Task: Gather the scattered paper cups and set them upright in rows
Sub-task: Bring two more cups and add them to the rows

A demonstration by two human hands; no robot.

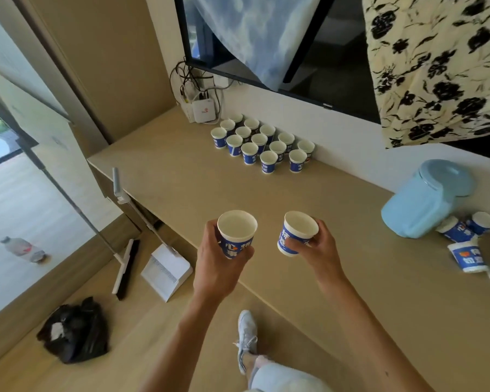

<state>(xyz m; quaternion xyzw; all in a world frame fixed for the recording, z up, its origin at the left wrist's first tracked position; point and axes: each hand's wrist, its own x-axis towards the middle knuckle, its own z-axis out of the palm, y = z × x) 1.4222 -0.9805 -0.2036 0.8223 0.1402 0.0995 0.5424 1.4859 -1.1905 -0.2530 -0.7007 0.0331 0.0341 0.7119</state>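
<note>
My left hand point(219, 264) grips a blue-and-white paper cup point(236, 232), mouth up, above the near edge of the tan counter point(181, 188). My right hand point(316, 248) holds a second cup point(296, 232), tilted slightly left, over the counter. Several upright cups point(262, 144) stand in rows at the back by the wall. At the far right, several cups point(468, 254) lie scattered on their sides.
A pale blue bin point(425, 203) lies tipped on the counter beside the scattered cups. A white router point(203, 110) with cables sits at the back left. A wall screen point(309, 52) hangs above. A dustpan point(166, 271), a broom and a black bag point(75, 332) are on the floor.
</note>
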